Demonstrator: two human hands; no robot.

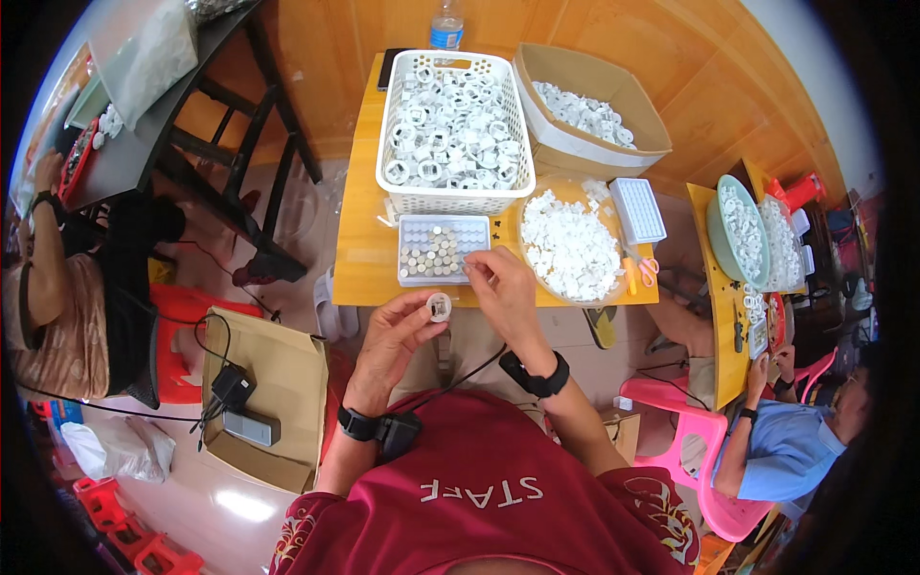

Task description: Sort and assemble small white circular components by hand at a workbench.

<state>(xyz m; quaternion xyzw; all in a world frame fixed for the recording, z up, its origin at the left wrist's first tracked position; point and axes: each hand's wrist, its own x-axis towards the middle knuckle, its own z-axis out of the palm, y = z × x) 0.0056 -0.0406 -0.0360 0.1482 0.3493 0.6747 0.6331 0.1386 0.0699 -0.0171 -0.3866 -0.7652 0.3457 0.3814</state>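
My left hand point(391, 337) pinches a small round white plastic casing point(439, 308) between thumb and fingertips, just in front of the table edge. Over the right edge of a white tray point(414, 232) is my right hand point(508, 295), its thumb and index finger pressed together; whatever they hold, if anything, is too small to make out. Several silvery disc-shaped button cells point(439, 254) lie in that tray. Behind it stands a white plastic basket point(458, 201) heaped with similar round white casings point(450, 125).
To the right sits a round tray point(530, 257) piled with small white parts, beside another white tray point(638, 211), pink-handled scissors point(649, 272) and a cardboard box point(594, 158) of white parts. A bottle point(447, 29) stands behind the basket. Other people work at tables left and right.
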